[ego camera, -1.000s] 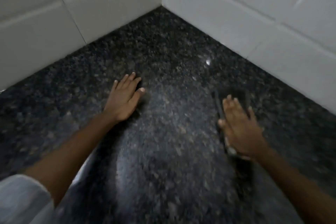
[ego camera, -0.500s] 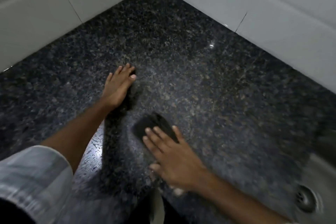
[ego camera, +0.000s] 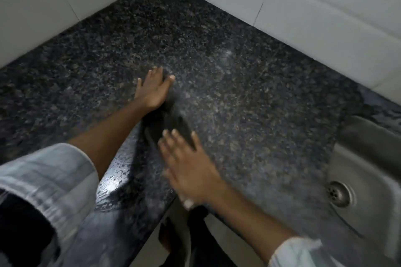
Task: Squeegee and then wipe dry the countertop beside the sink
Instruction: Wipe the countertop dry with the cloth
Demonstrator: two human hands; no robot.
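The right hand [ego camera: 188, 165] presses flat-fingered on a dark cloth [ego camera: 173, 123] near the bench [ego camera: 249, 97] front edge; the sink [ego camera: 368, 180] lies to its right. The left hand [ego camera: 154, 89] rests flat just beyond.

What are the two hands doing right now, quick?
Left hand: open, flat on the countertop, holding nothing.
Right hand: open, fingers straight, pressing a dark wiper onto the countertop.
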